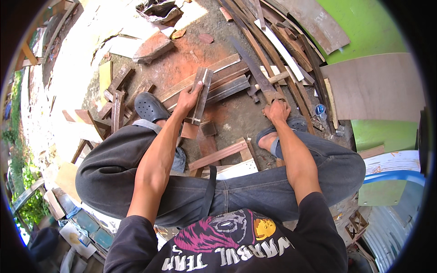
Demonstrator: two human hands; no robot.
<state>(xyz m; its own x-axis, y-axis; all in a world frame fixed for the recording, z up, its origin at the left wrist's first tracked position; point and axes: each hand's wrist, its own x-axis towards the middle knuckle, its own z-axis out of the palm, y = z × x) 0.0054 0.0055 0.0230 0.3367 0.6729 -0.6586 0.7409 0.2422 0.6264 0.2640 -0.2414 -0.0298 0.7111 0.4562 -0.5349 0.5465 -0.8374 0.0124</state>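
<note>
Left grip [189, 98]: closed on a dark wood piece [202, 94], your thumb laid along its face; the fingers behind it are mostly hidden.
Wood piece: held up in front of you, between your feet, slanting with its upper end leaning right; a pale streak runs along it.
Right grip [276, 110]: wrapped round the handle end of a handsaw [248, 58], by your right foot.
Handsaw: blade points away from you and to the left, over the ground; it stands apart from the wood piece.
Hammer [254, 94]: lying just past your right grip; the saw blade crosses its pale handle in this view.
Planks [227, 73]: several laid side by side beyond the wood piece, on the stained ground [223, 113].
Joined boards [218, 154]: reddish and pale lengths, between your feet and your lap.
Offcuts [118, 81]: short blocks heaped left of your left clog [151, 108].
Masonry chunk [153, 48]: rough, reddish-topped, beyond the offcuts.
Long timber [268, 41]: strips stacked at far right, a white strip [283, 48] among them.
Plastic cup [320, 110]: on the ground right of your right clog [298, 123].
Plywood sheet [378, 86]: right side, against a green panel [368, 27].
</note>
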